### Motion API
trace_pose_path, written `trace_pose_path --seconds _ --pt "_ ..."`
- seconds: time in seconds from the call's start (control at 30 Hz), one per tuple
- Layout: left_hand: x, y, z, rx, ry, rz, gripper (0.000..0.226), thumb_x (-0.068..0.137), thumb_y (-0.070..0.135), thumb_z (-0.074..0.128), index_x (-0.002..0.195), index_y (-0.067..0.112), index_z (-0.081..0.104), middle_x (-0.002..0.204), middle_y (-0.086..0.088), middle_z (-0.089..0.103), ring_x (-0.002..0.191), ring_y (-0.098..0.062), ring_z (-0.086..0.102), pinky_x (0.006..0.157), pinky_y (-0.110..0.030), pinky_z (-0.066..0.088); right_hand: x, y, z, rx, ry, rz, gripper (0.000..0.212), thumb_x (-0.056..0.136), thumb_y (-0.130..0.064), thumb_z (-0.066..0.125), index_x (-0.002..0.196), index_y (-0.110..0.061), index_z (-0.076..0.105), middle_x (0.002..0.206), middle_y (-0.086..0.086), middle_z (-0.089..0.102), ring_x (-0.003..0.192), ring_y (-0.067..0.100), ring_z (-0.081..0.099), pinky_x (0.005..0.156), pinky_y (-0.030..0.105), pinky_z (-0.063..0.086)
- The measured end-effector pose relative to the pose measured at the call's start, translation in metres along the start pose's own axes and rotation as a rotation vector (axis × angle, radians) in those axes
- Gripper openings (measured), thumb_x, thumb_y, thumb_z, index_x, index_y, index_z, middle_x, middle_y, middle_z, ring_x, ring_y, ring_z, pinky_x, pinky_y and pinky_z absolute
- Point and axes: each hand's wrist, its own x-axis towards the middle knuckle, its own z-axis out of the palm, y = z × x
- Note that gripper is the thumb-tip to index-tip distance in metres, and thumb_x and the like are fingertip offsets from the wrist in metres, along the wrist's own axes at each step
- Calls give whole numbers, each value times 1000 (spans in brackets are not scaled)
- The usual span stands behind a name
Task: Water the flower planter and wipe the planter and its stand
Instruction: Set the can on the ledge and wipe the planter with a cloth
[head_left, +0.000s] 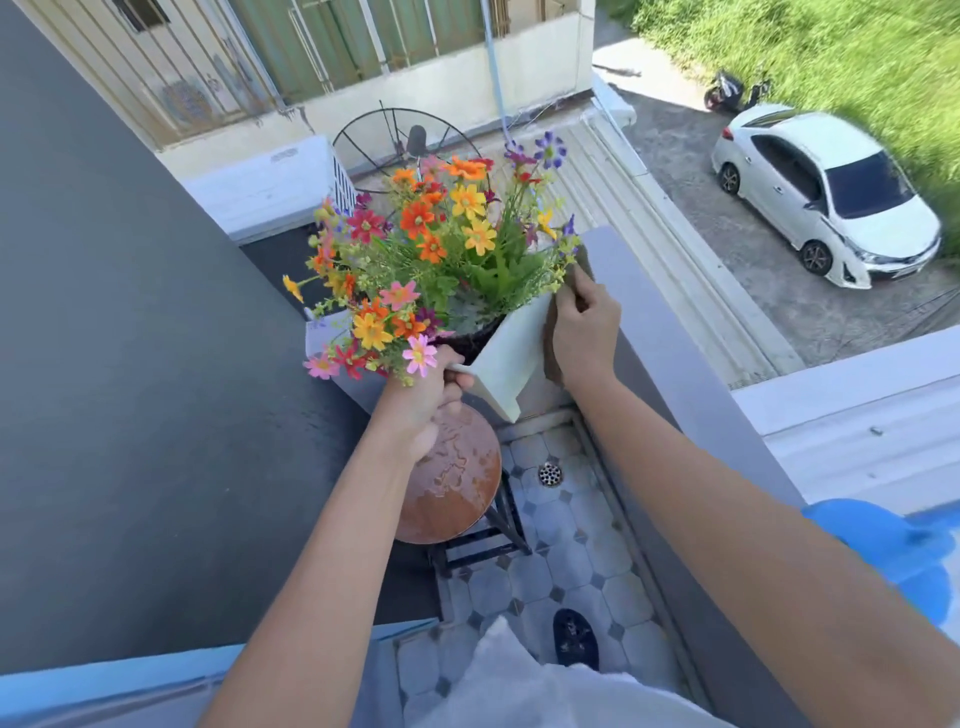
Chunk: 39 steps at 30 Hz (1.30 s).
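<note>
A pale green square planter (511, 358) full of orange, yellow, pink and purple flowers (436, 244) is lifted and tilted above its stand. My left hand (426, 402) grips the planter's near rim, partly hidden under the blooms. My right hand (584, 327) presses a brown cloth (551, 358) against the planter's right side wall. Below stands the round brown wooden stool (452, 478) on dark legs, its top wet with patches of water.
A grey balcony parapet (675, 374) runs along the right and a dark grey wall (130, 338) along the left. The tiled floor (566, 540) has a drain (549, 474). My dark slipper (574, 639) is near the bottom. Far below is a white car (826, 197).
</note>
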Motion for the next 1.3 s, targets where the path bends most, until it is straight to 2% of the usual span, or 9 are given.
trace_pose_path --seconds 0.17,0.23,0.33,0.53,0.63,0.73,0.83,1.07,1.3 --pt "4 5 -5 18 18 48 28 96 9 50 68 11 46 54 -2 52 31 -4 27 33 -17 18 -24 23 -3 -26 44 128 37 99 -12 54 134 -5 62 125 9 65 118 16 58 94 14 35" --pt "4 7 -5 36 19 62 29 96 10 51 67 10 46 54 -2 51 31 -4 27 34 -18 19 -33 30 0 -20 63 156 37 99 -14 54 134 -7 63 129 6 66 122 18 59 100 20 41" --pt "2 3 -5 117 31 39 30 97 10 49 67 10 46 57 -3 52 31 -5 26 35 -18 19 -29 27 3 35 99 199 32 95 -13 55 121 -8 72 111 -4 71 100 13 64 93 30 51" --pt "2 -11 6 126 33 -15 23 98 14 45 76 8 47 52 0 52 29 -4 26 30 -16 21 -39 -19 7 120 58 30 26 88 1 51 69 -15 59 52 -16 45 56 5 34 57 26 31" --pt "3 -6 9 83 37 -25 22 98 17 45 77 9 46 47 3 46 28 -4 24 30 -16 20 -72 -24 7 140 1 -62 21 94 -8 60 73 -8 63 67 -9 55 68 8 47 67 31 41" --pt "5 1 9 -18 45 -3 19 98 13 45 79 11 45 62 -4 48 29 -3 28 30 -15 21 -100 -11 5 143 -75 -103 11 95 -6 65 99 0 73 89 -7 65 81 -6 58 75 16 46" --pt "4 8 8 -42 51 -12 20 98 11 45 79 11 44 66 -6 46 28 -3 28 30 -14 20 -114 12 -1 56 -169 -199 13 93 1 63 101 -1 74 94 -1 65 87 9 63 76 28 50" --pt "-3 6 10 33 43 28 21 98 12 46 77 10 46 65 -7 51 30 -4 28 31 -16 24 -100 21 -7 178 -75 116 20 93 -5 66 108 -10 78 105 -1 75 95 5 66 87 27 54" --pt "-8 -2 3 256 26 27 28 98 15 45 72 7 51 56 -2 55 30 -3 36 31 -16 28 -36 -11 -22 326 16 106 23 88 -5 62 74 -20 73 73 -9 63 69 6 51 66 29 45"
